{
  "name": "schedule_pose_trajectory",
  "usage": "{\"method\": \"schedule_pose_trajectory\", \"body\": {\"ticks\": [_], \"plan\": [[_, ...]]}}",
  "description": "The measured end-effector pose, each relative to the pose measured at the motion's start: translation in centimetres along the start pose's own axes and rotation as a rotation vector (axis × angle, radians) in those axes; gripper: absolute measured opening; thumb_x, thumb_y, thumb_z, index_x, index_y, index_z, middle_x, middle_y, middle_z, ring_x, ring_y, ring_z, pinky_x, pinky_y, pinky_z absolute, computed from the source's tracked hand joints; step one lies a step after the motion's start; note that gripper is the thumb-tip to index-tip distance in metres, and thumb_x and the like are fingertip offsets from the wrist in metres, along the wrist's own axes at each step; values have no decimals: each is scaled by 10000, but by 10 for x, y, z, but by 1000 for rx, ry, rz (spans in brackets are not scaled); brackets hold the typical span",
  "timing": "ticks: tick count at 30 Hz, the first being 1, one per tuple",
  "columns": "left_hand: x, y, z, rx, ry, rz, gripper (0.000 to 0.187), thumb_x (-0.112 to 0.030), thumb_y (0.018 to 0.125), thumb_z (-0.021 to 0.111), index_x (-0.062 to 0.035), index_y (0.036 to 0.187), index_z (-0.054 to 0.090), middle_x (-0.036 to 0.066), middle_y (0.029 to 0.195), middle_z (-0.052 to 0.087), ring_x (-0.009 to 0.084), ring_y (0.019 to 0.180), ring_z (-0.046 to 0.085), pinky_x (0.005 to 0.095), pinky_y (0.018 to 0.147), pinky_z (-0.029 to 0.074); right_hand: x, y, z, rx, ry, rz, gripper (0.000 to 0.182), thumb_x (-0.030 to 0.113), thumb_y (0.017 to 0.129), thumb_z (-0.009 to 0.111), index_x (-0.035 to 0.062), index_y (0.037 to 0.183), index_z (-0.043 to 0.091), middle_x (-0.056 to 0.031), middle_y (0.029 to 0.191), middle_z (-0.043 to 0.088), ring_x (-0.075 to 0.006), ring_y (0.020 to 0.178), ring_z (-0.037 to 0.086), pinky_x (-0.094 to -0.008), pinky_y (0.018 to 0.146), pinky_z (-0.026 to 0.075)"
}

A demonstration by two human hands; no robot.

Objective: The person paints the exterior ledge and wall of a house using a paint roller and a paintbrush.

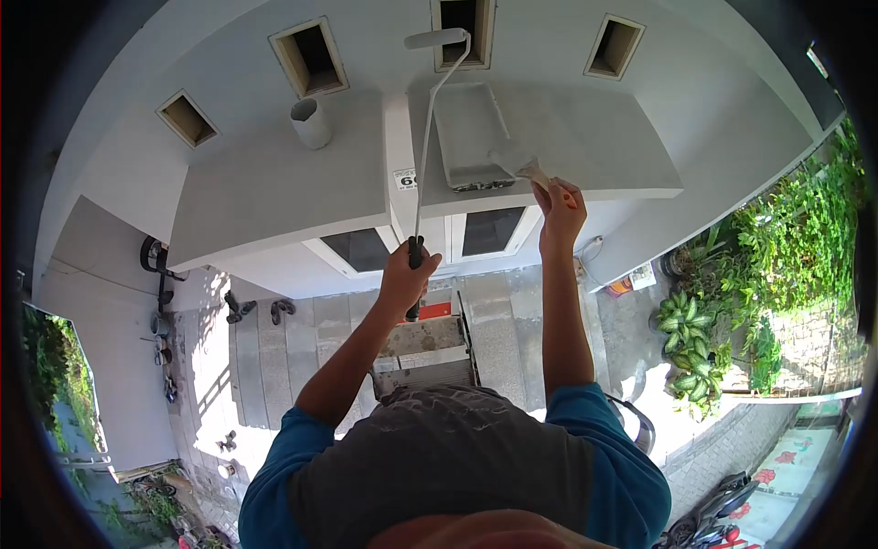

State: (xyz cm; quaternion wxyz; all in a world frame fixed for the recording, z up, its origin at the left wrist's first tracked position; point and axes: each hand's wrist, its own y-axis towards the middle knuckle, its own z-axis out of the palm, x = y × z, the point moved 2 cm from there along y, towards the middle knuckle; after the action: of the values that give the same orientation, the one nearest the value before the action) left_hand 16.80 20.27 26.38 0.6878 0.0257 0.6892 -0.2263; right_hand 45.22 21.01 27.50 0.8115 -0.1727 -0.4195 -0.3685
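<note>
My left hand (409,276) is closed around the black handle of a paint roller (435,38). The roller's long bent rod reaches up past the ledge, and its pale sleeve lies across the middle wall opening in this view. In my right hand (562,218), closed at the ledge's front edge, is a paintbrush (530,171) with some orange on its handle. Its bristles point left toward the near right corner of a paint tray (472,137). The tray lies on the grey ledge (585,137), its inside coated greyish white.
A whitish cylindrical container (311,123) stands on the ledge's left part. Below it are windows (492,231) and a number plate (405,178). A ladder or step (425,352) shows beneath my arms. Potted plants (688,334) are on the right, shoes (240,307) lower left.
</note>
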Motion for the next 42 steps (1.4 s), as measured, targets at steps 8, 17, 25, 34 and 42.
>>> {"method": "schedule_pose_trajectory", "body": {"ticks": [8,17,25,34,42], "plan": [[13,-24,-13,-53,-27,75,186,-129,916,686,-68,884,513,-35,607,478,58,450,435,252,416,363,-64,18,18,-75,-59,13,177,27,919,659,-58,1060,592,-140,1006,621,-248,845,709,-310,795,636],[23,-25,-10,-53,43,97,155,-122,919,669,-32,982,560,-35,615,487,50,461,434,250,418,347,-58,13,-10,4,-911,-253,292,158,861,712,-32,1080,682,-120,830,685,-193,777,694,-339,696,534],[22,-36,-15,-88,80,85,190,-138,913,668,-20,1031,578,-36,604,481,52,483,433,260,437,353,-29,49,-8,288,-843,-85,260,140,943,605,-31,1123,683,-66,746,655,-116,592,616,-265,549,486],[34,-37,-30,-125,103,138,195,-142,906,669,-12,1029,592,-36,620,490,57,518,435,268,489,348,-28,40,-7,245,-581,71,263,143,971,591,-14,1159,684,-8,745,584,-77,621,522,-228,579,449],[25,-43,-40,-150,150,91,170,-141,903,669,-20,1001,601,-34,631,501,57,555,451,271,522,369,-22,50,-16,274,-534,139,272,170,983,607,-8,1175,680,3,770,582,-71,656,511,-216,606,447]]}}
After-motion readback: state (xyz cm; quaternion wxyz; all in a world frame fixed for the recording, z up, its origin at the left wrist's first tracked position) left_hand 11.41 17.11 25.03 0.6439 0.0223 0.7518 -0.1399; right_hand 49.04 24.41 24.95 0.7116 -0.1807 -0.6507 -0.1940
